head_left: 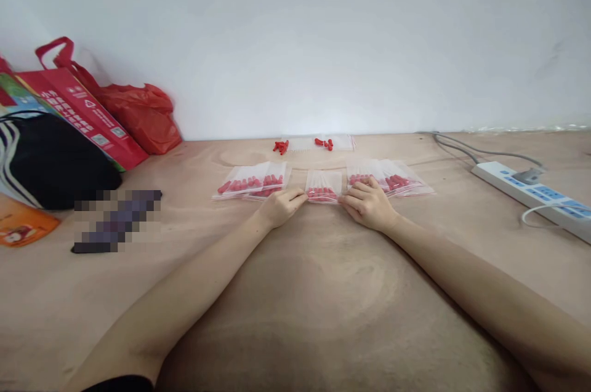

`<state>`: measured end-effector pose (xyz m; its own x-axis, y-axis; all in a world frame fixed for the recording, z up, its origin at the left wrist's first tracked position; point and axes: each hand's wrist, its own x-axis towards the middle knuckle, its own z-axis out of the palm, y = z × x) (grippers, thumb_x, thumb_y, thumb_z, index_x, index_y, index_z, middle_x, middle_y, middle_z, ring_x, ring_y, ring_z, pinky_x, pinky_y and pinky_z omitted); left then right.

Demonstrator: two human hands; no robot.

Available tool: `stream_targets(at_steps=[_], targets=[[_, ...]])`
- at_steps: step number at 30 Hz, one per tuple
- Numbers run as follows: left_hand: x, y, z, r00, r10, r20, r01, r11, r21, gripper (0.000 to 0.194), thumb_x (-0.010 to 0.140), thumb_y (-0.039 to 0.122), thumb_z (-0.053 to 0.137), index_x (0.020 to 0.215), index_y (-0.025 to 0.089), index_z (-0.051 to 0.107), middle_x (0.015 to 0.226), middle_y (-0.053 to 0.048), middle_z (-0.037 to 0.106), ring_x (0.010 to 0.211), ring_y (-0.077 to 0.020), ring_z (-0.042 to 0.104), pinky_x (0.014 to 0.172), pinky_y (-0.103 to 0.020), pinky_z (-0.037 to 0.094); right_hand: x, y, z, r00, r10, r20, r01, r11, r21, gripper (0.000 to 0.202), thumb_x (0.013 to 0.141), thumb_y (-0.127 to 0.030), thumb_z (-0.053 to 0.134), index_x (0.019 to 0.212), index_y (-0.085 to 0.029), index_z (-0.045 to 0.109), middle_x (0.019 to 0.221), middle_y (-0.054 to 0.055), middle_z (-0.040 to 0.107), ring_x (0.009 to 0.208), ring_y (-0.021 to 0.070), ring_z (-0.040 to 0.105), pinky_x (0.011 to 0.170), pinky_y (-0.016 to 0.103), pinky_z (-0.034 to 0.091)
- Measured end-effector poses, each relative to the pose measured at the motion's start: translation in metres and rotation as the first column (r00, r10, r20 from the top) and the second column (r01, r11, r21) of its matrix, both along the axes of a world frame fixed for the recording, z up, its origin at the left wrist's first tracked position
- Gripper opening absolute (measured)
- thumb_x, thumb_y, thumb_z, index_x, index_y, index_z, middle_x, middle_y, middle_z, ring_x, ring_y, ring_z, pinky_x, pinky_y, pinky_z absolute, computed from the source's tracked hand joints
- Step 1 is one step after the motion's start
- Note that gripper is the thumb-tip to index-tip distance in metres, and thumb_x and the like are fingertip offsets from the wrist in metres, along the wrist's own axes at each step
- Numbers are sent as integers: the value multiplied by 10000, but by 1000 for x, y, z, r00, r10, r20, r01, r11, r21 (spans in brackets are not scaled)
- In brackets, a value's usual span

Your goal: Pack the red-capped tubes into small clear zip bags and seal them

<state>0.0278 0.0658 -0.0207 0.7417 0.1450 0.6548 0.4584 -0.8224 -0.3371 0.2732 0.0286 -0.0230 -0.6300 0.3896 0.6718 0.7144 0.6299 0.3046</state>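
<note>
A small clear bag (324, 180) with several red pieces inside lies flat between my hands. My left hand (281, 207) has its fingers pinched on the bag's lower left corner. My right hand (369, 204) is closed at the lower right corner of the same bag, its knuckles beside the right-hand bags. Overlapping clear bags of red pieces (252, 180) lie to the left, and another overlapping group (399, 181) lies to the right. Farther back are loose red pieces (281, 147), more red pieces (324, 144) and flat clear bags (341, 143).
On the wooden table (323, 293), a white power strip (535, 195) with cables stands at the right. A pixelated dark object (117, 223), a black bag (60, 161), an orange packet (25, 223) and red bags (143, 115) are at the left. A wall rises behind.
</note>
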Motion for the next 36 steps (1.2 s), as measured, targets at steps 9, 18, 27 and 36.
stream_targets(at_steps=[9, 18, 27, 36], targets=[[-2, -2, 7, 988, -3, -153, 31, 984, 175, 197, 840, 136, 411, 734, 128, 577, 725, -34, 631, 644, -107, 592, 589, -212, 490, -4, -1, 3, 998, -42, 54, 43, 999, -20, 242, 827, -134, 399, 701, -179, 601, 617, 9, 581, 660, 133, 410, 661, 321, 196], [8, -10, 7, 999, 35, -40, -39, 995, -93, 136, 810, 184, 462, 842, 150, 589, 822, -49, 627, 773, -142, 582, 699, -257, 486, -7, -2, 4, 999, -33, 0, 33, 993, -112, 266, 849, -178, 398, 679, -190, 602, 594, -1, 582, 654, 127, 433, 668, 325, 198], [28, -16, 7, 997, -40, -68, 41, 999, 14, 149, 822, 177, 462, 759, 154, 595, 710, -30, 623, 671, -122, 569, 604, -245, 459, -26, -8, 6, 999, 23, -33, -27, 992, -125, 240, 838, -196, 413, 691, -176, 603, 609, -2, 591, 648, 126, 440, 665, 321, 194], [27, -17, 6, 991, -73, -115, 81, 994, 73, 204, 838, 162, 424, 705, 156, 579, 696, -25, 627, 659, -115, 572, 594, -249, 460, -32, -10, 6, 998, 40, 47, -39, 999, -38, 267, 835, -163, 393, 653, -169, 588, 596, 8, 569, 642, 129, 423, 691, 319, 213]])
